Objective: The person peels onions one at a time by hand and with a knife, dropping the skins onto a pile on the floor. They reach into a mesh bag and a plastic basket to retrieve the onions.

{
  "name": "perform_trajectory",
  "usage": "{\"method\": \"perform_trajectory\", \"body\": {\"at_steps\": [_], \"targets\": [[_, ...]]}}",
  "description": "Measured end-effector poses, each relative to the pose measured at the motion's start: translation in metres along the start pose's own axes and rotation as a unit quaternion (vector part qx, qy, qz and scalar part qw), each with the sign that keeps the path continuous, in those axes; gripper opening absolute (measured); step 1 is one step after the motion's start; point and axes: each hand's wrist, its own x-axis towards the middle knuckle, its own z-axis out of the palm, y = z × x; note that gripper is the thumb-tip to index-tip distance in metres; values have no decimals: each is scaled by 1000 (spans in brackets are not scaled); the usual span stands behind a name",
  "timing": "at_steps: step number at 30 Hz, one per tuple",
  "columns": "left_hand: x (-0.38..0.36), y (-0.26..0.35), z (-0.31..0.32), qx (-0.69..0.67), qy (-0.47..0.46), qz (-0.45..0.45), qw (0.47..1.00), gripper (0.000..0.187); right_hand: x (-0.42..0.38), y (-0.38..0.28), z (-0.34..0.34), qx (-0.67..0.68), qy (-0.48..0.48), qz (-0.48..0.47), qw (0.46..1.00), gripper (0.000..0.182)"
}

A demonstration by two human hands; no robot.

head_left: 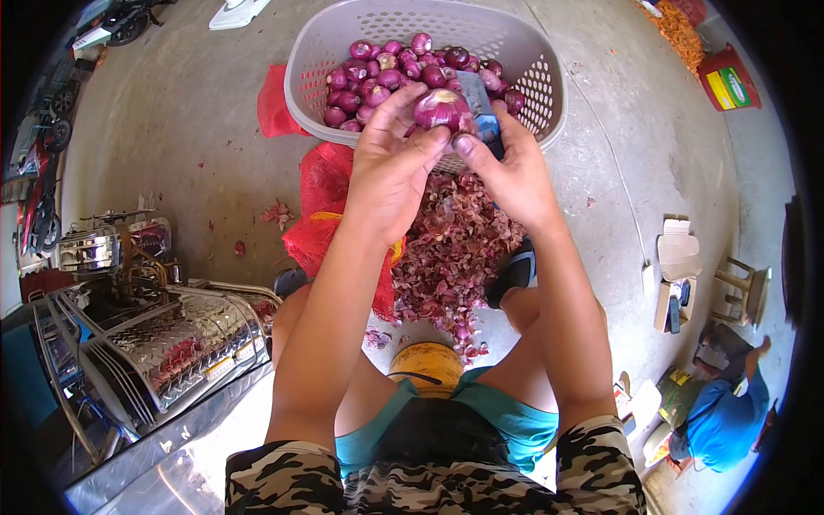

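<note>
A purple-red onion (439, 110) with a pale, dry end is held up between both hands over the near rim of the basket. My left hand (393, 150) closes around its left side, thumb along the bottom. From the right, my right hand (513, 167) brings its thumb tip against the onion's lower side; its other fingers are partly hidden. A worn blue, block-like object (479, 105) shows behind the onion, right beside my right fingers; I cannot tell whether that hand grips it. Many onions (386, 79) lie in the grey perforated basket (311, 51).
Loose onion skins (451, 249) are heaped on the floor below my hands, beside a red mesh sack (322, 184). A yellow container (427, 365) stands between my legs. Metal motorcycle sidecar parts (180, 326) are at left; a person in blue (725, 425) is at lower right.
</note>
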Motion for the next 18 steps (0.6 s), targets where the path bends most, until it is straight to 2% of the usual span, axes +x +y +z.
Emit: {"method": "perform_trajectory", "body": {"at_steps": [4,7,10,12,13,16,18], "targets": [[1,1,0,-8,24,0,1000,40,1,9,5,15,-17,7,1000,36],[2,4,1,-32,44,-8,998,38,0,6,8,50,18,-7,999,33],[2,8,2,-58,67,-21,996,38,1,-7,-3,-7,1,63,998,33],[3,12,-7,-67,61,-39,995,38,3,1,-5,-99,11,35,994,37],[4,12,-8,-54,73,-38,995,37,3,4,-5,-144,15,21,989,39],[8,12,-13,-5,121,-37,992,35,1,8,-12,-291,-13,60,955,45],[15,7,-21,44,168,-34,984,31,1,7,-14,-320,-64,109,939,46]]}}
